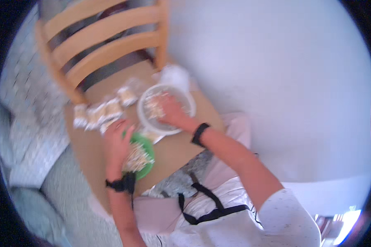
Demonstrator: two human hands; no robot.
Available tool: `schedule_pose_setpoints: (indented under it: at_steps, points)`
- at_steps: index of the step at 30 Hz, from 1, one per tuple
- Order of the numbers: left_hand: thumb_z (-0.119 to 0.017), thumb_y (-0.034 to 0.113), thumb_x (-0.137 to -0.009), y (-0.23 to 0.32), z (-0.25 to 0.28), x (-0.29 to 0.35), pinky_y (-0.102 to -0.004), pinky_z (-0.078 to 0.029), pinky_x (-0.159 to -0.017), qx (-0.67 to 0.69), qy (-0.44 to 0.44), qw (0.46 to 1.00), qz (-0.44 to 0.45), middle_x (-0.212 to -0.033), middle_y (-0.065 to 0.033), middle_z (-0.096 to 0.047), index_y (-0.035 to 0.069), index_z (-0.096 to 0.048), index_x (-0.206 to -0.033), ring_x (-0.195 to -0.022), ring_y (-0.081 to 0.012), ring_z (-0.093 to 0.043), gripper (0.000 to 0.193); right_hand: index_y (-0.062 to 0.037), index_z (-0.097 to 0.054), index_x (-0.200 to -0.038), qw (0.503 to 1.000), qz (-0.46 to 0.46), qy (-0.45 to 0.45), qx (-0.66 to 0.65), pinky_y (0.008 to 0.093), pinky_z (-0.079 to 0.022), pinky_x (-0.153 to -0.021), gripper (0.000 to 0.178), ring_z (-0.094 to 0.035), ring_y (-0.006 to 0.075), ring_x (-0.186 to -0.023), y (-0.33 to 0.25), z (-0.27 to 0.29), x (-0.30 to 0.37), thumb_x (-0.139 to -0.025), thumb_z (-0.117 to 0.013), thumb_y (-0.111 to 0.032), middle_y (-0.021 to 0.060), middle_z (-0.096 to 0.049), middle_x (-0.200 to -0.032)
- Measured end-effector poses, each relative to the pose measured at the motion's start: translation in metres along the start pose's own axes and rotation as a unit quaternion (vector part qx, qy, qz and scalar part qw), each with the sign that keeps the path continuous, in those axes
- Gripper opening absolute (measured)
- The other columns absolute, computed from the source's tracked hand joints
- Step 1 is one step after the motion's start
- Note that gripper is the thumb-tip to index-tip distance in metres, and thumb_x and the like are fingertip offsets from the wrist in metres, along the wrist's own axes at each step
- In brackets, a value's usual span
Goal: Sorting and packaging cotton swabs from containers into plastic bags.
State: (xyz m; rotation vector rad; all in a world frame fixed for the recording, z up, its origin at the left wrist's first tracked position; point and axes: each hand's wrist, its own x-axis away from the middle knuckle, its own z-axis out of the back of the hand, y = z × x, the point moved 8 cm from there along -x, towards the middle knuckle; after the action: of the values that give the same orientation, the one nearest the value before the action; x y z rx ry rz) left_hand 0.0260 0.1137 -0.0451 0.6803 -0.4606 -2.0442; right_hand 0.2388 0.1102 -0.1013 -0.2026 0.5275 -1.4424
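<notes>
Head view: my right hand (175, 111) has its fingers down among pale sticks (154, 105) inside the white tub (157, 124); I can't tell whether they grip any. My left hand (116, 139), fingers half-curled, grip unclear, has the green bowl (142, 140) just beside it, packets (99, 114) beyond its fingertips. I'd pinch lightly and keep the bowl steady.

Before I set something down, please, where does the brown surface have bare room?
One bare patch of the brown surface lies right of the green bowl, nearer you than the white bowl; another strip runs left of your left hand. It is crowded among the packets and between the bowls.
</notes>
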Motion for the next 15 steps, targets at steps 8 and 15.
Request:
schedule_pose_setpoints:
  at_steps: [8,15]
  points:
    - [-0.068,0.019,-0.079,-0.008,-0.02,0.003,-0.0446,-0.045,-0.087,-0.065,-0.122,0.988,-0.071,-0.099,-0.0128,-0.065,0.007,-0.069,-0.101,-0.094,-0.0346,-0.06,0.024,-0.018,-0.048,-0.134,0.997,-0.072,-0.019,0.038,0.0543,-0.044,-0.092,0.089,-0.047,0.0438,-0.116,-0.018,-0.017,-0.013,-0.054,-0.088,-0.024,0.0219,-0.039,-0.14]
    - [-0.064,0.01,-0.082,-0.011,-0.019,0.01,-0.0448,-0.043,-0.084,-0.025,-0.077,0.99,-0.115,-0.097,-0.0139,-0.064,0.006,-0.063,-0.095,-0.093,-0.035,-0.058,0.014,-0.0176,-0.051,-0.129,0.996,-0.062,-0.01,0.065,0.0546,-0.044,-0.091,0.084,-0.048,0.0436,-0.117,-0.019,-0.027,-0.021,-0.054,-0.088,-0.024,0.0228,-0.039,-0.139]
